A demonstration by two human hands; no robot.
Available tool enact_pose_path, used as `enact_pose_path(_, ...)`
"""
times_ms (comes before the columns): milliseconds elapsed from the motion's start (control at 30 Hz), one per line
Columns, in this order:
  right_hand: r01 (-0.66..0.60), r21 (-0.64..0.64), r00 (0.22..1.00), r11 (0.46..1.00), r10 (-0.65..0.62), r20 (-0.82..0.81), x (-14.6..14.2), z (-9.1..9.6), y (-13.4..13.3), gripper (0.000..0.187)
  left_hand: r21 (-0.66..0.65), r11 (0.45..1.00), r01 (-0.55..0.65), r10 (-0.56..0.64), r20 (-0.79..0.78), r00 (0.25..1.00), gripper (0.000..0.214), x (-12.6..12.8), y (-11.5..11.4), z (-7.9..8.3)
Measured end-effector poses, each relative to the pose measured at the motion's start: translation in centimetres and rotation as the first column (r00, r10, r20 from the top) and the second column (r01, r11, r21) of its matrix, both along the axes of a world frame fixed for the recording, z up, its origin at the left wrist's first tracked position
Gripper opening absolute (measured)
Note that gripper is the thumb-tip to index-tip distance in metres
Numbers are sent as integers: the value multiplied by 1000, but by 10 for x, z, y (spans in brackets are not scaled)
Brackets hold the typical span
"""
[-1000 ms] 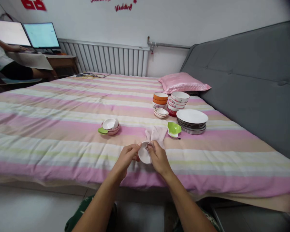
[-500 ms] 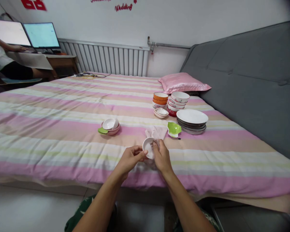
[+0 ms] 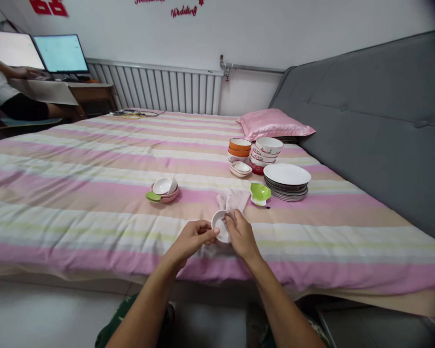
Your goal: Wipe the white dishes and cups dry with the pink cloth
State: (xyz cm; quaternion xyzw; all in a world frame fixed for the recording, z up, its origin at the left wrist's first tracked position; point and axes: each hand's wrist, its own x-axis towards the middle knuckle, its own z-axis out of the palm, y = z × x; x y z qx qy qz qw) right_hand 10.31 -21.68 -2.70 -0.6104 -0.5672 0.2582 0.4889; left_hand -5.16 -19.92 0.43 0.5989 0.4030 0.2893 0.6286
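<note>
My left hand (image 3: 193,238) grips the rim of a small white bowl (image 3: 220,226) held over the near side of the striped bed (image 3: 94,193). My right hand (image 3: 241,236) is closed on a pale pink cloth (image 3: 234,199) and presses it against the bowl. The cloth's free end trails onto the bed just beyond the bowl.
A green leaf-shaped dish (image 3: 260,193) lies right of the cloth. Stacked white plates (image 3: 287,180), stacked orange and patterned bowls (image 3: 255,152) and small dishes (image 3: 241,168) sit further right. A pile of small bowls (image 3: 164,189) stands left. A person sits at monitors (image 3: 39,52) far left.
The bowl turned in my hands from bottom-facing to rim-up and rose a little toward the cloth. My right hand shifted up along the bowl's side.
</note>
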Motion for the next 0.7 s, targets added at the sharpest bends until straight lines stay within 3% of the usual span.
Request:
enact_pose_path(233,8,-5,1000,1000,-8,10,-1,1,0,18,-36,990,-139,142,104,984,34,7,-2,2)
enact_pose_path(433,11,-11,1000,1000,-11,8,-4,3,-1,19,-52,961,-273,278,165,946,51,9,1,-2)
enact_pose_path(700,3,8,999,1000,-3,33,-5,3,-2,19,35,966,-257,252,106,962,46,7,1,0)
